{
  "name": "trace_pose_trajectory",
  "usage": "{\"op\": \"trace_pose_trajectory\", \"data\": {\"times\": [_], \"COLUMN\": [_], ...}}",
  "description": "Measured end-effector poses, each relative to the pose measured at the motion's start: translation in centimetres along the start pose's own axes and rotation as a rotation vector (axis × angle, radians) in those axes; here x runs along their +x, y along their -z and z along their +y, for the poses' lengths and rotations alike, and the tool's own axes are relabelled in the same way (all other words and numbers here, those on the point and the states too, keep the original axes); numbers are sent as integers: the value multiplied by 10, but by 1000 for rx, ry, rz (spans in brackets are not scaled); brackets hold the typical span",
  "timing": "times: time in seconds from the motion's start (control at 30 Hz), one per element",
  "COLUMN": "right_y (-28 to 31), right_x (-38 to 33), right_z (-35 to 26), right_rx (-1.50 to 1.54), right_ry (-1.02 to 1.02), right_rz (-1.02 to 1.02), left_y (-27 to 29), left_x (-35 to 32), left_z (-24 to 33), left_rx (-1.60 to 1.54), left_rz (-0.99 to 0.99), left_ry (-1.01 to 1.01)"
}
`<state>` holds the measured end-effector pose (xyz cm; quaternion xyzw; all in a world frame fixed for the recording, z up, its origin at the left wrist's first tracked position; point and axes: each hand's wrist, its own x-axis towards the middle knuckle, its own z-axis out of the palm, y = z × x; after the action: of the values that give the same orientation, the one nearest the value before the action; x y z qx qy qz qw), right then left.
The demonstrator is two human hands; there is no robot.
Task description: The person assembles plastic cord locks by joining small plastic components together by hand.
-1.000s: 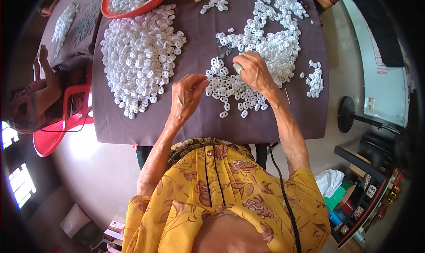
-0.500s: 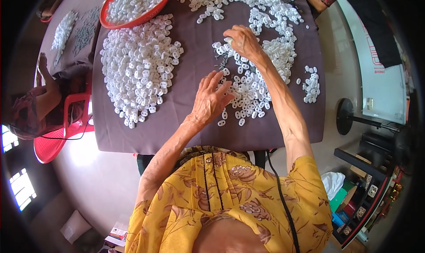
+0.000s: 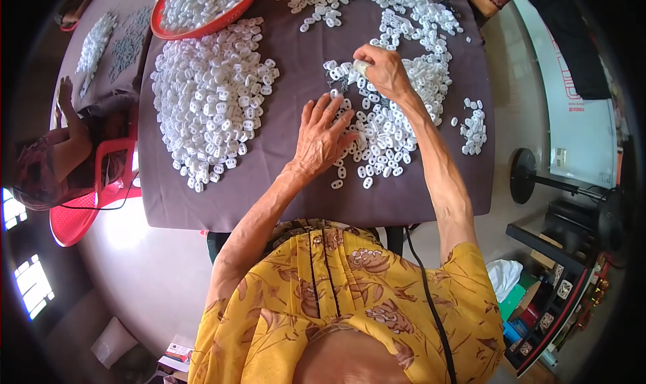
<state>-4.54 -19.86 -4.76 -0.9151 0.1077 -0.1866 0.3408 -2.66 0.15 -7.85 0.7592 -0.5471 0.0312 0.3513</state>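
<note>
My left hand (image 3: 321,136) lies on the dark tablecloth with its fingers spread, at the left edge of a pile of small white oval pieces with two dark holes each (image 3: 387,132). Its fingertips are beside a few of these pieces. My right hand (image 3: 384,73) is curled over the upper part of the same pile, fingers drawn together. Something pale and yellowish (image 3: 361,67) shows at its thumb side; I cannot tell whether it is worn or held. Between the hands are small dark grey bits, like pins or screws (image 3: 338,83).
A big heap of white oval pieces (image 3: 205,105) lies at the left, below a red basket (image 3: 161,27) full of them. More are strewn along the far side, and a small group (image 3: 474,128) sits at the right. A person (image 3: 70,142) is at the left, another's arm (image 3: 479,2) at the far right.
My right hand has moved slightly right and nearer, with the pale thing at its thumb now plainer. My left hand has shifted a little forward, its fingers spread flatter.
</note>
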Motion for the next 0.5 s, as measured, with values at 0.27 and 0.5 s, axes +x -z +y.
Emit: {"op": "trace_pose_trajectory", "data": {"times": [0.27,0.5], "right_y": [16,5], "right_x": [-42,-57], "right_z": [-39,-57], "right_rx": [612,1074], "right_ry": [-353,-465], "right_rz": [-91,-20], "left_y": [16,43], "left_x": [-28,4], "left_z": [2,26], "left_rx": [-66,-563], "left_rz": [-90,32], "left_ry": [-55,422]}}
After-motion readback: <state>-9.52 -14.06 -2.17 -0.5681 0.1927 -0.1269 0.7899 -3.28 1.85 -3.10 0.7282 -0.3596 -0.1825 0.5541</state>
